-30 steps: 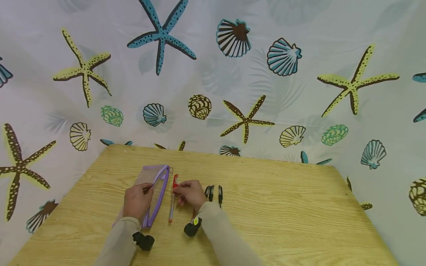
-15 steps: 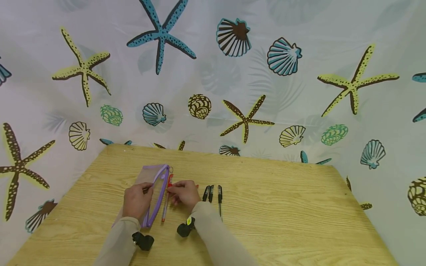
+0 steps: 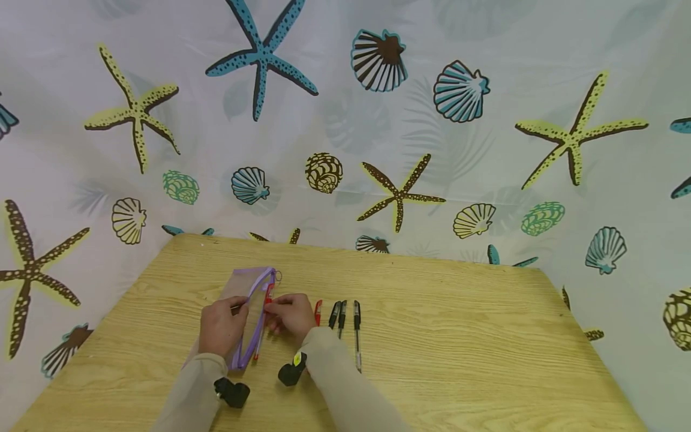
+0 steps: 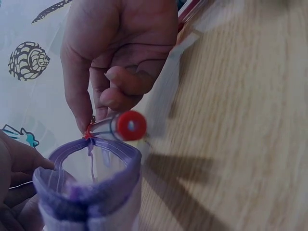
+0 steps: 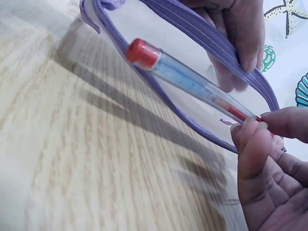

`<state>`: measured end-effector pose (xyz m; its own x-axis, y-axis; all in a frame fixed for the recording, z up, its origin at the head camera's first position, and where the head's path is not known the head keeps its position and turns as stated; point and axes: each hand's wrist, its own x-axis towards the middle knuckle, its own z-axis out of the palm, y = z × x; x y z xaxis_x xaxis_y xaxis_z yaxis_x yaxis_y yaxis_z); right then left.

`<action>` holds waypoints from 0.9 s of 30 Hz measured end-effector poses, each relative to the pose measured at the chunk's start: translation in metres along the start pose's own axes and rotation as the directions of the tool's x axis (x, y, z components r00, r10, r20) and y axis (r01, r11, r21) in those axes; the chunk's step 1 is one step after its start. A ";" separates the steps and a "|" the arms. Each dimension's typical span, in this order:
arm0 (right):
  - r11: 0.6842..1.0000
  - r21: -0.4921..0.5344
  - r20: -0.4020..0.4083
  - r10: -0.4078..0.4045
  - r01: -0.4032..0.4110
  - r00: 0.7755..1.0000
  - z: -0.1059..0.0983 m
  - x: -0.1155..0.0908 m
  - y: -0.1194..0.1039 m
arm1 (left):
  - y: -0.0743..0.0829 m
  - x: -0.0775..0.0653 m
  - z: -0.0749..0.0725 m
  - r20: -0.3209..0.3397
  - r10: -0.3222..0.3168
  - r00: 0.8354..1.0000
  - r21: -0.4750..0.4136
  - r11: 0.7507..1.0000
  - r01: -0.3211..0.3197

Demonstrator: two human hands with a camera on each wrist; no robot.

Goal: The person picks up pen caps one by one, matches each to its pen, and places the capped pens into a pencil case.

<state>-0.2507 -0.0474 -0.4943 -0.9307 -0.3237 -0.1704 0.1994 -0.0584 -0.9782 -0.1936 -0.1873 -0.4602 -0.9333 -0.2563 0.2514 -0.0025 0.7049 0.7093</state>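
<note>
A clear pouch with a purple zip edge (image 3: pixel 237 277) lies at the left of the table, its mouth held apart. My left hand (image 3: pixel 223 327) pinches one side of that mouth between thumb and fingers, as the right wrist view shows from close up. With thumb and fingertips, my right hand (image 3: pixel 293 315) pinches a red-capped pen (image 5: pixel 185 82) near its cap. The pen's clear barrel slants over the pouch opening, with its red end plug (image 4: pixel 131 126) toward the left wrist camera. The right fingers stand at the rim of the zip edge (image 4: pixel 115 149).
Right of my right hand lie another red pen (image 3: pixel 318 311), partly hidden by the sleeve, and three black-capped pens, the rightmost one (image 3: pixel 357 315) uncovered along its length. A small ring (image 3: pixel 278 276) sits at the pouch's far corner. A shell-patterned curtain (image 3: pixel 345 120) surrounds the wooden table (image 3: pixel 459 336).
My right hand has moved left with the red pen, from beside the pouch to its mouth. The other red pen has come into view behind it. My left hand has stayed in place.
</note>
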 end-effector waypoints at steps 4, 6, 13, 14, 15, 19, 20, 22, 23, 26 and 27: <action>1.000 0.001 -0.010 -0.003 0.003 1.000 0.003 -0.001 -0.001 | -0.001 0.000 0.001 -0.008 0.009 1.000 0.011 1.000 -0.009; 1.000 -0.008 -0.012 -0.010 0.010 1.000 0.004 -0.002 -0.002 | -0.001 0.000 0.001 -0.010 0.012 1.000 0.016 1.000 -0.012; 1.000 0.000 -0.030 0.002 -0.002 1.000 0.007 -0.004 -0.004 | 0.000 -0.002 0.000 -0.012 0.020 1.000 0.012 1.000 -0.020; 1.000 0.000 -0.033 0.002 -0.002 0.999 0.008 -0.004 -0.004 | 0.000 -0.002 0.000 -0.012 0.019 1.000 0.012 1.000 -0.019; 1.000 0.001 -0.037 0.002 -0.002 0.999 0.008 -0.004 -0.004 | 0.000 -0.002 0.000 -0.013 0.019 1.000 0.011 1.000 -0.018; 1.000 -0.007 -0.043 -0.009 0.009 0.999 0.010 -0.003 -0.003 | 0.002 -0.003 -0.001 -0.003 0.009 1.000 0.009 1.000 -0.009; 1.000 -0.010 -0.043 -0.014 0.013 0.999 0.011 -0.003 -0.003 | 0.002 -0.003 -0.001 -0.001 0.006 1.000 0.008 1.000 -0.006; 1.000 -0.015 -0.043 -0.019 0.019 0.999 0.012 -0.003 -0.003 | 0.003 -0.003 -0.001 0.003 0.002 1.000 0.005 1.000 -0.002; 1.000 -0.014 -0.044 -0.021 0.020 0.999 0.013 -0.003 -0.003 | 0.003 -0.003 -0.001 0.004 0.002 1.000 0.003 1.000 -0.002; 1.000 -0.007 -0.042 -0.016 0.016 0.999 0.015 -0.003 -0.004 | 0.003 -0.003 -0.001 -0.001 0.009 1.000 -0.003 1.000 -0.009; 1.000 -0.006 -0.041 -0.012 0.012 0.999 0.016 -0.003 -0.004 | 0.002 -0.003 0.000 -0.004 0.013 1.000 -0.005 1.000 -0.014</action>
<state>-0.2442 -0.0610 -0.4879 -0.9449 -0.2835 -0.1634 0.1865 -0.0564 -0.9808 -0.1909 -0.1853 -0.4591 -0.9320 -0.2491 0.2633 0.0120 0.7048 0.7093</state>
